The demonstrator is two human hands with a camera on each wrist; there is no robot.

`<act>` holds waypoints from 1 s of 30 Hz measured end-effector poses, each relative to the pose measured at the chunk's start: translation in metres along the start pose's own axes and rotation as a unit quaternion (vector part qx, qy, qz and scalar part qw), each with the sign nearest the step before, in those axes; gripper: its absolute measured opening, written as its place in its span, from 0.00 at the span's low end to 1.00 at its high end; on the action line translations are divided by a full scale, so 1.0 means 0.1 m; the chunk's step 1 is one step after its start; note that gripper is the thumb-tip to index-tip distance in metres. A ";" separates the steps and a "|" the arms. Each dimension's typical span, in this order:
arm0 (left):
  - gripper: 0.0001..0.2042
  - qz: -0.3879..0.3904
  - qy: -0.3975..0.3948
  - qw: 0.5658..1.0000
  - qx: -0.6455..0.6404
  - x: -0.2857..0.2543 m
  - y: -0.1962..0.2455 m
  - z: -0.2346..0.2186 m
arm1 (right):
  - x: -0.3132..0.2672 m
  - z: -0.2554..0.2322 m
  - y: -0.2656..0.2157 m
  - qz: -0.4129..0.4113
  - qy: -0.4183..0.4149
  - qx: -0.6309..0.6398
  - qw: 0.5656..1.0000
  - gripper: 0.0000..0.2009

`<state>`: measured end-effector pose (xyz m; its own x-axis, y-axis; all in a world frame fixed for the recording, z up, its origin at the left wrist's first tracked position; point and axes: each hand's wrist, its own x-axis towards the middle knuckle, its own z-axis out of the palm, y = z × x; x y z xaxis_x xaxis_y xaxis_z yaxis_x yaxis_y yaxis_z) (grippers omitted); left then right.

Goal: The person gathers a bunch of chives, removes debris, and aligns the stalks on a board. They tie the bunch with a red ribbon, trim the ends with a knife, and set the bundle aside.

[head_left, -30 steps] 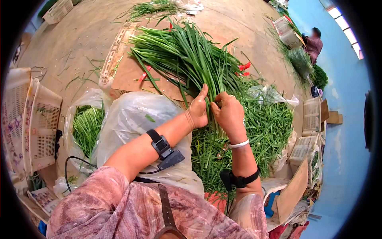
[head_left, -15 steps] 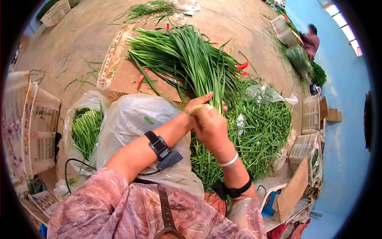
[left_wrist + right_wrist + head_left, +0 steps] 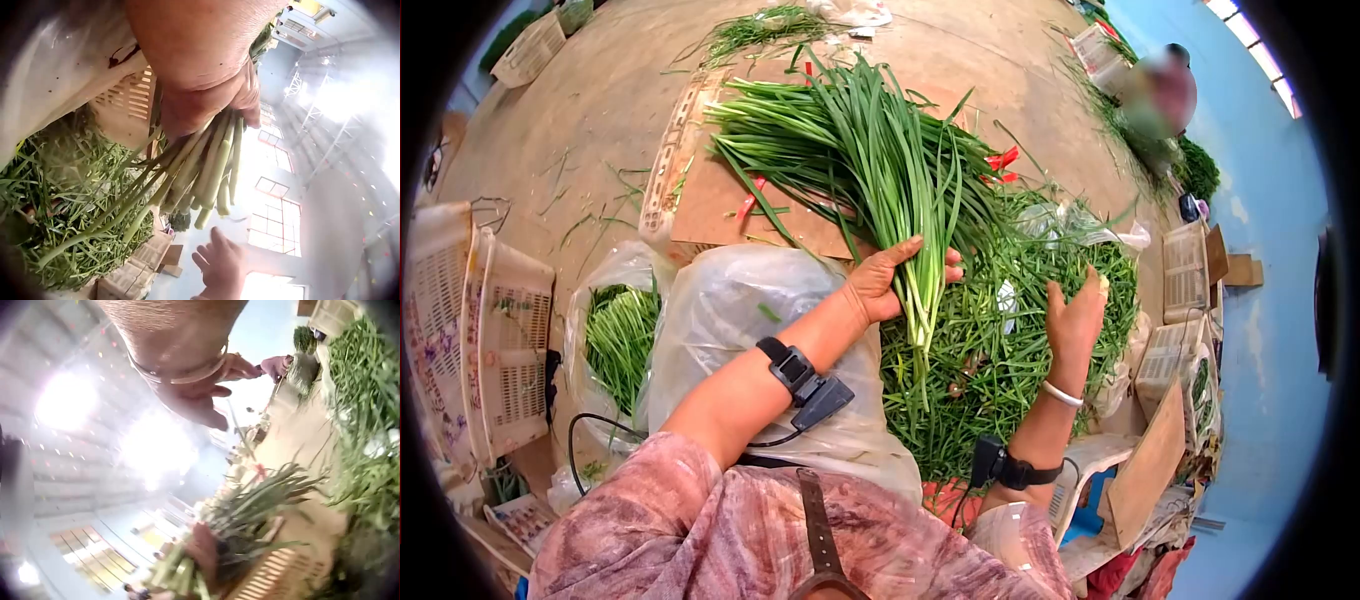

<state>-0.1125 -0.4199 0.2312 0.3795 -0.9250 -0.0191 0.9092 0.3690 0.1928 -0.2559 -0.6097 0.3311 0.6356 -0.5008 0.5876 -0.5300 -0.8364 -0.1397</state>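
Observation:
My left hand [image 3: 880,280] grips a bunch of long flat green leaves, apparently Chinese chives [image 3: 908,210], near the stem ends. In the left wrist view the pale cut stems [image 3: 209,165] poke out below the fingers, and a few thinner stalks droop apart from them. The leafy ends lie across more chives on a board [image 3: 710,215]. My right hand [image 3: 1076,315] is apart from the bunch, its fingers extended over a heap of loose leaves [image 3: 1040,350]. By its fingertips a thin pale strip [image 3: 239,434] shows in the right wrist view.
A clear plastic sheet [image 3: 740,300] covers the lap. To the left stand a bag of chives [image 3: 622,335] and stacked plastic baskets [image 3: 510,330]. Crates [image 3: 1185,265] line the blue wall at right, where another person [image 3: 1168,95] works farther back.
My right hand went from the stems, across the left wrist, then out to the right with its fingers opening. The left hand kept its grip and shifted slightly left and down.

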 end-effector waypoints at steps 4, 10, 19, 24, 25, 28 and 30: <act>0.27 -0.070 -0.041 0.994 -0.079 -0.01 0.05 0.10 | -0.04 -0.15 -0.57 0.137 -0.198 0.411 0.879 0.14; 0.19 -0.084 -0.021 0.983 -0.165 0.01 0.02 -0.04 | -0.15 0.04 -1.20 -0.065 -0.233 0.159 0.957 0.15; 0.18 -0.027 0.058 0.993 -0.097 0.02 -0.03 0.03 | -0.22 0.29 -1.03 0.055 -0.297 0.274 0.913 0.07; 0.16 -0.025 0.026 0.999 -0.038 0.06 -0.05 0.00 | -0.36 0.26 -1.06 0.029 -0.142 0.385 0.912 0.05; 0.15 -0.027 0.055 0.998 -0.011 0.08 -0.06 -0.09 | -0.40 0.25 -1.07 0.073 -0.159 0.449 0.876 0.04; 0.11 -0.040 0.087 0.995 0.009 0.06 -0.01 0.05 | -0.42 0.16 -1.11 0.162 -0.153 0.614 0.757 0.03; 0.10 -0.090 0.045 0.994 -0.028 0.04 0.04 0.07 | -0.41 -0.02 -1.10 0.228 -0.167 0.665 0.691 0.02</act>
<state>-0.1082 -0.4225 0.2391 0.2206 -0.9657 -0.1368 0.9711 0.2044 0.1234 -0.2253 -0.4967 0.3242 0.7848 -0.6173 0.0543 0.1255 0.0725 -0.9894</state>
